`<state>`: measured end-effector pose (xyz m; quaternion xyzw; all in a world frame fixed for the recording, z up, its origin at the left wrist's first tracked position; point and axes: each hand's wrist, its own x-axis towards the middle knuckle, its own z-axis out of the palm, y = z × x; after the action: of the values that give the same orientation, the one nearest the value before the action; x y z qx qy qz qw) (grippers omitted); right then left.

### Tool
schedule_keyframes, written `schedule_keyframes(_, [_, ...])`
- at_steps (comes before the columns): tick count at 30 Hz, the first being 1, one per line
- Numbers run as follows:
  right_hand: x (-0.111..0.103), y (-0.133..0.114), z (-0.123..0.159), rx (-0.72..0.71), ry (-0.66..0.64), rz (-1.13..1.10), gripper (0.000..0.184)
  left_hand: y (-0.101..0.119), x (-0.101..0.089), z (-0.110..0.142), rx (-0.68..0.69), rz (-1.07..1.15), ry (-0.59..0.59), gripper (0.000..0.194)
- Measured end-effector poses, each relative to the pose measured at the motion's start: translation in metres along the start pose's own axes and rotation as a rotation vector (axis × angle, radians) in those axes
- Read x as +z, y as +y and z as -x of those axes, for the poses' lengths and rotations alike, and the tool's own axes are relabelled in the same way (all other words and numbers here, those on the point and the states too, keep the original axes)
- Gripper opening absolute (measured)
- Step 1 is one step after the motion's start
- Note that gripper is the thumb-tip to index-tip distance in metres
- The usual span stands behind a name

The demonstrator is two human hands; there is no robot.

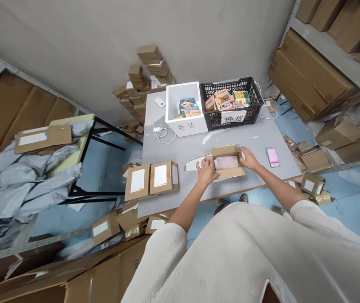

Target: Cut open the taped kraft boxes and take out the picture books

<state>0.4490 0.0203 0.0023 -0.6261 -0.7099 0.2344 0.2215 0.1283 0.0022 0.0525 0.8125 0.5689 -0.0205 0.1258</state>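
An opened cardboard box (230, 173) lies on the grey table in front of me, its flaps spread. Inside it sits a pale pinkish-white wrapped item (226, 163), whose kind I cannot make out. My left hand (205, 171) grips the box's left end, fingers curled over the flap. At the opposite end, my right hand (247, 159) holds the right edge, its thumb and fingers closed on the cardboard. A white flap or sheet (194, 164) reaches out to the left, partly under my left hand.
Two labelled cartons (151, 180) stand at the table's left. Behind are a white foam box (186, 126) and a black crate (210, 122) with booklets, and a charger cable (164, 136). A blurred pink item (272, 157) lies right. Parcels crowd the floor; grey bags (38, 176) fill a side table.
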Motion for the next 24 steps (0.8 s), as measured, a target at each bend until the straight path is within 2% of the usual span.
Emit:
schedule_keyframes(3, [-0.006, 0.017, 0.015, 0.078, 0.082, 0.038, 0.073, -0.002, -0.004, -0.014, 0.035, -0.023, -0.069, 0.096])
schedule_keyframes(6, [-0.006, 0.030, 0.027, 0.173, 0.086, 0.108, 0.061, -0.003, -0.005, -0.032, 0.074, -0.030, -0.146, 0.119])
schedule_keyframes(9, [-0.008, 0.033, 0.031, 0.202, 0.064, 0.171, 0.052, -0.007, -0.004, -0.048, 0.089, 0.001, -0.232, 0.140])
schedule_keyframes(11, [-0.014, 0.027, 0.028, 0.184, 0.043, 0.231, 0.046, -0.011, -0.001, -0.054, 0.091, 0.034, -0.280, 0.144])
schedule_keyframes(14, [-0.028, 0.004, 0.016, 0.075, -0.002, 0.355, 0.041, -0.016, 0.002, -0.058, 0.093, 0.082, -0.308, 0.142])
schedule_keyframes(16, [-0.033, -0.020, 0.003, -0.073, -0.043, 0.420, 0.040, -0.018, 0.004, -0.058, 0.099, 0.109, -0.299, 0.140])
schedule_keyframes(18, [-0.030, -0.045, -0.013, -0.236, -0.156, 0.443, 0.038, -0.019, 0.006, -0.057, 0.110, 0.135, -0.285, 0.139])
schedule_keyframes(20, [-0.018, -0.069, -0.030, -0.378, -0.338, 0.423, 0.037, -0.020, 0.008, -0.055, 0.116, 0.161, -0.273, 0.139])
schedule_keyframes(22, [0.001, -0.087, -0.044, -0.449, -0.510, 0.416, 0.030, -0.020, 0.009, -0.053, 0.116, 0.186, -0.264, 0.141])
schedule_keyframes(24, [0.021, -0.097, -0.055, -0.461, -0.580, 0.404, 0.020, -0.021, 0.011, -0.049, 0.116, 0.211, -0.251, 0.142])
